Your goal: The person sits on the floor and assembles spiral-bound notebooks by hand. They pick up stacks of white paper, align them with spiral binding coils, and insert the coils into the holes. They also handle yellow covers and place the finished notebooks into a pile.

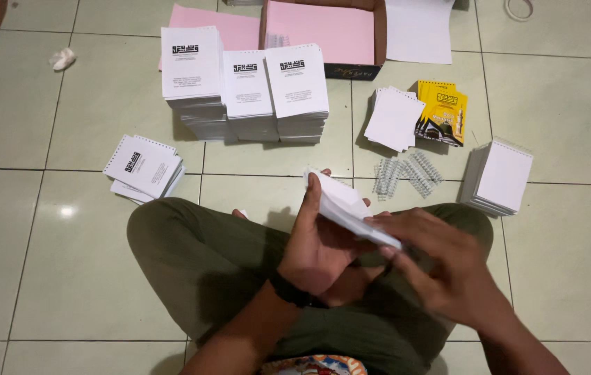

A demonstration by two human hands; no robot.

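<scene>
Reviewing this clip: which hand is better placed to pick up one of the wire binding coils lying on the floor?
Probably the right hand. It sits on the same side as the wire coils, and only its fingertips touch the small white booklet. The left hand supports the booklet from below, so it seems less free.

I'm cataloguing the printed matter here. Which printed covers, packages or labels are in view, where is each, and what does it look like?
Three tall stacks of printed sheets: top centre, white with black emblems.
Small printed stack: left floor, white, black emblem.
Yellow booklet covers: right of centre, yellow with dark picture.
Cardboard box: top, brown, holding pink paper.
Left hand and right hand: holding white sheets.
</scene>
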